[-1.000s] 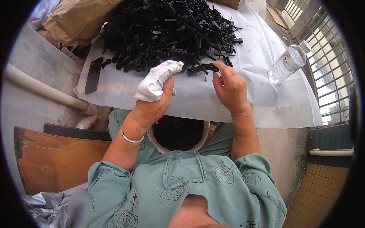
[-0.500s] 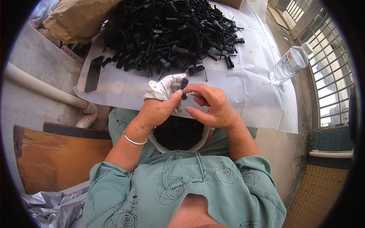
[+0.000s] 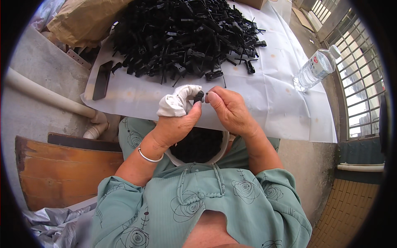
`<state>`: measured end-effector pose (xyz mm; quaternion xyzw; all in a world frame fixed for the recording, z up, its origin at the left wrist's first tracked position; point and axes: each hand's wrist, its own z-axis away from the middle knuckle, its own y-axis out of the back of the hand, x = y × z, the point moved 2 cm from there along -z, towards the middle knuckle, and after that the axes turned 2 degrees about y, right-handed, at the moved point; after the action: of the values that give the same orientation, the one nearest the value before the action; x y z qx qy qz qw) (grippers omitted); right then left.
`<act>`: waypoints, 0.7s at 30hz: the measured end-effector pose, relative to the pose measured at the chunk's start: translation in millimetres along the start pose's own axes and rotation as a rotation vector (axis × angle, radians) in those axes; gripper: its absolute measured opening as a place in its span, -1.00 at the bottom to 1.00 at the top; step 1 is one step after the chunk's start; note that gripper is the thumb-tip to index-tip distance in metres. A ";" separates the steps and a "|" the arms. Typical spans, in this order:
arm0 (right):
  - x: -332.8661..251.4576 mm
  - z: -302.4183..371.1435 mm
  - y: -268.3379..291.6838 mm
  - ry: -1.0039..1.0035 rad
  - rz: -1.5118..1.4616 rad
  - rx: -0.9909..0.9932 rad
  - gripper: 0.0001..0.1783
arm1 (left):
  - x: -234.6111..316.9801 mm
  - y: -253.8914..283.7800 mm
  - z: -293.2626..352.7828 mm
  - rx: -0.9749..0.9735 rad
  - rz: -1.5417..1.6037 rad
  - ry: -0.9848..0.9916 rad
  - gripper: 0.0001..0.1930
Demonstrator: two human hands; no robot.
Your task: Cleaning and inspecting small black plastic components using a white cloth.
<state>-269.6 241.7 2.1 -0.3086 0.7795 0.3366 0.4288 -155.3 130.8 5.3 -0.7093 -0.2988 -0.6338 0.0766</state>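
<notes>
My left hand (image 3: 178, 111), its fingers covered by a white cloth glove (image 3: 175, 102) while the thumb is bare, pinches a small black plastic part (image 3: 199, 97). Close to its right, my bare right hand (image 3: 228, 106) has thumb and forefinger pressed together, with a tiny dark tip showing at the pinch; what it grips is mostly hidden. Below both hands, between my knees, a white bucket (image 3: 223, 149) holds many black pieces. Beyond my hands, a large heap of black plastic parts (image 3: 182, 37) covers the far side of the table.
White plastic sheeting (image 3: 273, 111) covers the table. A clear water bottle (image 3: 314, 70) stands at its right, and a dark phone (image 3: 102, 80) lies at its left edge. A brown paper bag (image 3: 80, 22) sits far left; a wooden board (image 3: 66, 173) stands at left.
My right hand has gone from loosely spread fingers to a closed pinch beside the part. The black part in my left hand has turned and shows less of its length.
</notes>
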 end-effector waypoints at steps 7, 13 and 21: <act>3.2 4.0 -11.2 -0.173 -0.048 -0.138 -0.72 | 12.6 0.2 0.9 0.119 -0.384 -0.423 -0.72; 12.3 6.2 -35.5 -0.152 -0.238 0.010 -0.72 | 10.0 3.8 6.0 0.104 -0.511 -0.353 -0.72; 9.5 5.2 -34.6 -0.095 -0.218 -0.085 -0.71 | 4.7 4.4 13.0 0.126 -0.391 -0.265 -0.72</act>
<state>-244.8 223.8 -17.3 -0.3930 0.7053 0.3350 0.4858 -141.8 135.2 8.6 -0.7087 -0.4769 -0.5181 -0.0432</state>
